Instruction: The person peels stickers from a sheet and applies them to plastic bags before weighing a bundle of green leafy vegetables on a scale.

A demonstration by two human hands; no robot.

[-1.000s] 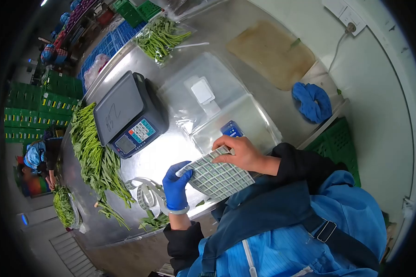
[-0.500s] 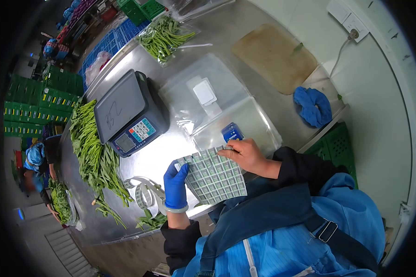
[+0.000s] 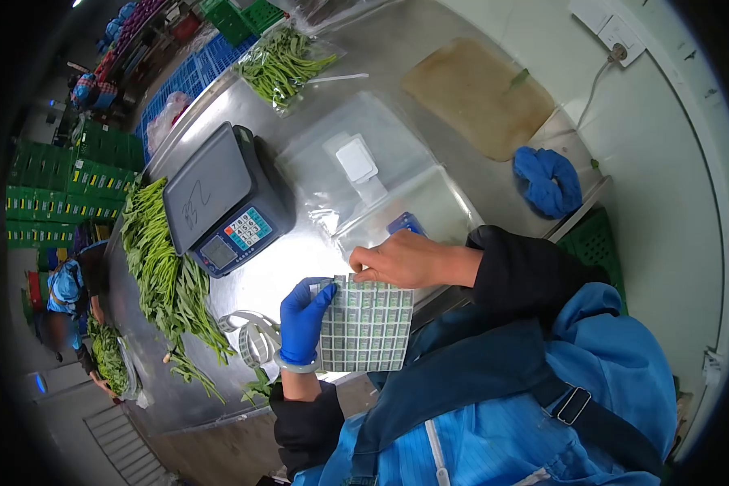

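Note:
In a blue glove, my left hand (image 3: 303, 321) grips the left edge of a sheet of small green-and-white labels (image 3: 368, 328). My bare right hand (image 3: 397, 261) is closed at the sheet's top edge, fingertips pinched there. The sheet hangs upright over the table's near edge. Just beyond my right hand, a small blue item (image 3: 406, 223) is partly hidden behind it. A digital scale (image 3: 228, 197) stands left of clear plastic bags (image 3: 332, 158), on which a white object (image 3: 356, 159) lies. A coiled strip (image 3: 255, 340) rests beside my left wrist.
Leafy greens (image 3: 158, 267) lie along the left of the metal table (image 3: 287, 279). Bagged greens (image 3: 283, 65), a brown board (image 3: 478, 97) and a blue cloth (image 3: 547, 182) are farther back. Another person (image 3: 69, 283) stands at far left, near green crates (image 3: 44, 190).
My right hand has moved left along the sheet's top edge, closer to my left hand. The sheet has turned straighter and shifted slightly left and down. My left hand moved slightly left.

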